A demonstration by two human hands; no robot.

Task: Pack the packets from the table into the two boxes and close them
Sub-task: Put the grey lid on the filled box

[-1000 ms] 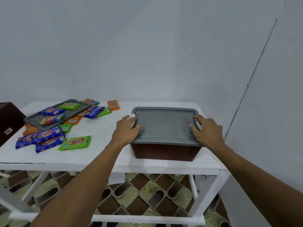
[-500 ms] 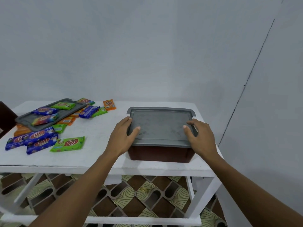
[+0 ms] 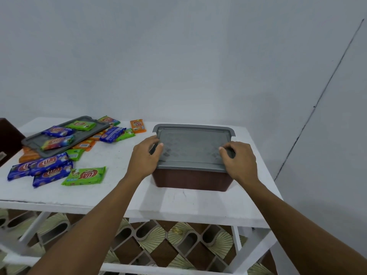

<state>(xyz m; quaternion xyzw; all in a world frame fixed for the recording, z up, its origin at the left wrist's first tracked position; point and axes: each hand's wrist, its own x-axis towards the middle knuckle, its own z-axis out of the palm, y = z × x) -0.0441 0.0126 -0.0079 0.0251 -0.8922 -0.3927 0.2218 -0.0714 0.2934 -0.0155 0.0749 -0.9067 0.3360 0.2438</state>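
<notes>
box (image 3: 190, 180) contents hidden under lid (image 3: 191, 147); second box (image 3: 9, 135) cut off left

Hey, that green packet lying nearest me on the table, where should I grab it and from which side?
Pinch the green packet at its right end, coming from above and the right. It lies flat with bare table there, while blue packets crowd its left end. The left hand, now on the grey lid, is closer.

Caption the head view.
The left hand and right hand grip the grey lid on the brown box beside loose packets.
</notes>
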